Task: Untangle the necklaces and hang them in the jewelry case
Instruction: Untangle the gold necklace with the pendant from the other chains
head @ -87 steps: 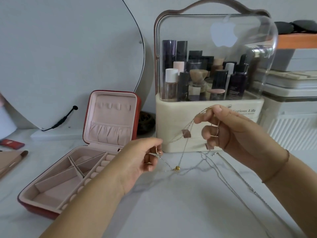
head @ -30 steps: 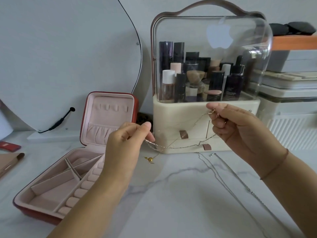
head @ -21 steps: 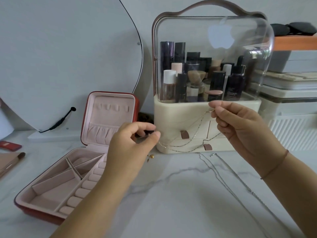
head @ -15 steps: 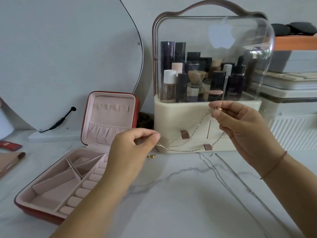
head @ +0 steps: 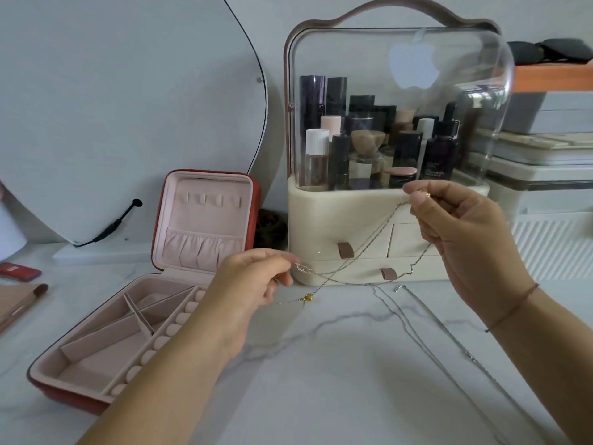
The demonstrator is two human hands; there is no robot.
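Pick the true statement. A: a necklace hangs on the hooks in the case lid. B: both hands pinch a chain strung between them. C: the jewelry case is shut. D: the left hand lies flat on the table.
B: the left hand and the right hand each pinch the chain, which spans the gap between them.

Grey-veined marble bench (head: 321,396), pale grey wall (head: 271,20), curved mirror (head: 112,107) at left, clear-lidded cosmetics organiser (head: 321,216), stacked white boxes (head: 545,175) at right, soft light
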